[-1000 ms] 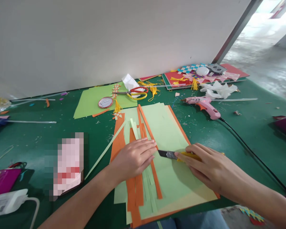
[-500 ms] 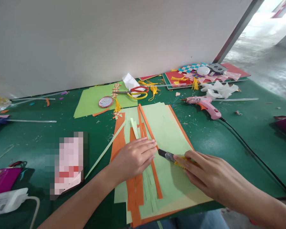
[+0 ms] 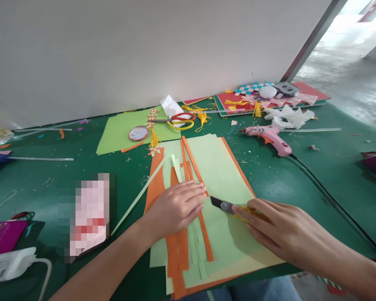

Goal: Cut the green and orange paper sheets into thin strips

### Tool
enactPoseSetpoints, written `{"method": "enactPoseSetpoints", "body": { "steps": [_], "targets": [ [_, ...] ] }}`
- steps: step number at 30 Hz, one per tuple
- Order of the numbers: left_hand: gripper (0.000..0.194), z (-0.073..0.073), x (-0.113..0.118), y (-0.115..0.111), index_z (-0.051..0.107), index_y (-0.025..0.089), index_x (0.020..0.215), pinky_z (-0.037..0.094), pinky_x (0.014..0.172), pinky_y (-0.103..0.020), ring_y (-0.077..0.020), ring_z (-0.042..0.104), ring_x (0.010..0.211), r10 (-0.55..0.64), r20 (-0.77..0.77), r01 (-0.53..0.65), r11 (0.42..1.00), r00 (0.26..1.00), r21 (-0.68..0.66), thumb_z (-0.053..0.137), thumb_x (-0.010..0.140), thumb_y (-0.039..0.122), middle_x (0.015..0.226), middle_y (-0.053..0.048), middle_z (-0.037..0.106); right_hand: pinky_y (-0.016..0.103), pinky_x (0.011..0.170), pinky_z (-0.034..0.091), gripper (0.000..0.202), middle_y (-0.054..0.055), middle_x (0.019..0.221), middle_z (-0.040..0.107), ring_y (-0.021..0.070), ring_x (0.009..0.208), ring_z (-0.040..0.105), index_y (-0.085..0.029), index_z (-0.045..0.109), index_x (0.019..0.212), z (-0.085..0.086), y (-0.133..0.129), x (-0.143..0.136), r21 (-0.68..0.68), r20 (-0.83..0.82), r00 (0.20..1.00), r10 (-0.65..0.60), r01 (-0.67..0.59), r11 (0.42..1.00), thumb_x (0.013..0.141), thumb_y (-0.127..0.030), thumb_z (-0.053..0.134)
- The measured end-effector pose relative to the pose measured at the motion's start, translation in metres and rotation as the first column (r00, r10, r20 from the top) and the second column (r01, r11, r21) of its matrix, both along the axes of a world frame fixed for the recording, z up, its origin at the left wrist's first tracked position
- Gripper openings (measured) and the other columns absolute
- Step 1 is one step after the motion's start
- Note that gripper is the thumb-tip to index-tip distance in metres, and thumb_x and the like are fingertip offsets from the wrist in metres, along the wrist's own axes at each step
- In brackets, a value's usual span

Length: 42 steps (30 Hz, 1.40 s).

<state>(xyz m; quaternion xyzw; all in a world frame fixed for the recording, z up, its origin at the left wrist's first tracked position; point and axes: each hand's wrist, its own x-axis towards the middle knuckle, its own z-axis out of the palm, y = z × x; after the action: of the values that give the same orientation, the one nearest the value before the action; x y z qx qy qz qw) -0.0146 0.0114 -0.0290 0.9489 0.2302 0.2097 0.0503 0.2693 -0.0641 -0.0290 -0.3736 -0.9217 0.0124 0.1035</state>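
My right hand [image 3: 269, 223] grips a yellow utility knife [image 3: 227, 206], its dark blade pointing left just beside an orange paper strip [image 3: 206, 236]. Flat on the strips lies my left hand [image 3: 183, 205], fingers stretched out and pressing down. Beneath both hands is a pale green paper sheet [image 3: 232, 179], with orange paper showing at its right edge. Several orange and pale green strips are spread over its left half; one thin green strip [image 3: 138, 200] sticks out over the table. Part of the strips is hidden under my left hand.
Red-and-yellow scissors [image 3: 178, 121], a round tin [image 3: 139, 133] and a yellow tassel [image 3: 154, 139] lie near green paper [image 3: 113, 133] at the back. A pink glue gun [image 3: 272, 138] with a black cord lies right. A phone [image 3: 90, 217] and white charger [image 3: 11, 264] lie left.
My right hand has moved slightly right with the utility knife, and the blade tip now sits a little apart from the orange strip. My left hand has stayed in place.
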Motion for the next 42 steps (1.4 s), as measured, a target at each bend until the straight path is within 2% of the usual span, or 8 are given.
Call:
{"method": "enactPoseSetpoints", "body": {
  "steps": [28, 42],
  "targets": [
    [0.025, -0.0014, -0.0008, 0.0000, 0.063, 0.014, 0.116, 0.048, 0.107, -0.038, -0.0184, 0.060, 0.119, 0.002, -0.011, -0.002, 1.000, 1.000, -0.021, 0.050, 0.096, 0.022, 0.121, -0.007, 0.068, 0.032, 0.055, 0.049, 0.035, 0.006, 0.089, 0.057, 0.0147, 0.067, 0.058, -0.013, 0.052, 0.130, 0.0060, 0.0009, -0.0063, -0.017, 0.002, 1.000, 0.012, -0.012, 1.000, 0.097, -0.017, 0.040],
    [0.024, 0.0008, 0.0007, 0.0005, 0.064, 0.015, 0.115, 0.049, 0.106, -0.037, -0.0182, 0.061, 0.117, 0.004, 0.002, -0.004, 1.000, 1.000, -0.013, 0.049, 0.097, 0.022, 0.121, -0.007, 0.068, 0.033, 0.055, 0.048, 0.035, 0.007, 0.090, 0.058, 0.0155, 0.067, 0.058, -0.012, 0.054, 0.128, 0.0044, 0.0024, -0.0072, 0.020, 0.004, 1.000, 0.014, -0.014, 1.000, 0.096, -0.017, 0.040]
  ]
}}
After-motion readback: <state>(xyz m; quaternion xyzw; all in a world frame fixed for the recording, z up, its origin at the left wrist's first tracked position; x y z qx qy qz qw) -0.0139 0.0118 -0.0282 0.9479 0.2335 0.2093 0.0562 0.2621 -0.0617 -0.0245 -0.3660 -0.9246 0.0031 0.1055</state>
